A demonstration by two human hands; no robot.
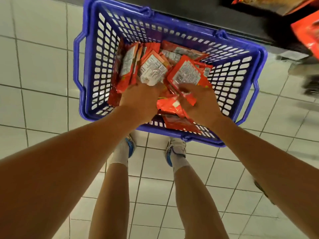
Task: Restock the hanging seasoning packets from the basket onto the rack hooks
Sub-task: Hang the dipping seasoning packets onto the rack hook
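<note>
I'm gathering: both hands, left hand [139, 99] and right hand [200, 102], clutch seasoning packets [153, 69] mid-basket [89, 49]; next, lift a bundle toward the hooks.

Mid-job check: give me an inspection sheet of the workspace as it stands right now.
Surface: pale tiled floor; the basket stands on it.
Job's things: blue basket holding a loose heap of red seasoning packets; rack hooks not in view.
Clutter: nothing seen.
Hands: left hand down among the packets, grip hidden; right hand pinches a packet.
Cables: nothing seen.
Surroundings: dark shelf base behind the basket, orange-red goods at upper right, blurred.
</note>
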